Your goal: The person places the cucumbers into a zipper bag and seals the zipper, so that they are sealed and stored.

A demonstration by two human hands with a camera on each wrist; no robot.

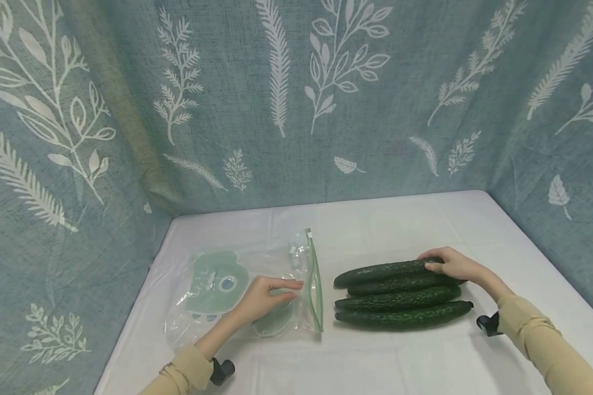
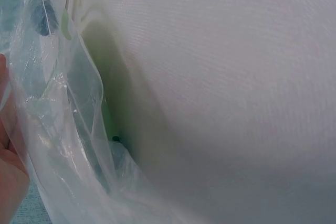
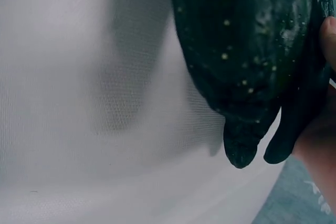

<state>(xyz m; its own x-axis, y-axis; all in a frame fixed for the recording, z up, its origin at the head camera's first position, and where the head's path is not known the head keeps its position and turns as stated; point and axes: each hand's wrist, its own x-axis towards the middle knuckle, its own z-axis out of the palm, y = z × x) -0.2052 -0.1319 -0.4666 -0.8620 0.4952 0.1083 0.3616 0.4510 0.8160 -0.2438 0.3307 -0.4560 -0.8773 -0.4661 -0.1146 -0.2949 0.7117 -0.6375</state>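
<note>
My left hand (image 1: 264, 299) hovers over a clear zip bag (image 1: 217, 274) with a green cartoon print, fingers and thumb extended and a gap between them. Its fingertips lie near the bag's green zip strip (image 1: 313, 269), which bows apart. In the left wrist view the crinkled plastic bag (image 2: 68, 108) runs alongside the hand. On the right, several dark green cucumbers (image 1: 400, 318) lie side by side. My right hand (image 1: 457, 266) grips the right end of the rearmost cucumber (image 1: 385, 271), thumb in front and fingers behind. The right wrist view shows cucumber ends (image 3: 236, 51) close up.
A white cloth (image 1: 365, 362) covers the table. Blue-green patterned curtains (image 1: 296, 109) stand along its back and both sides. A dark wrist device (image 1: 222, 372) sits under the left sleeve, and a similar one (image 1: 488, 323) under the right.
</note>
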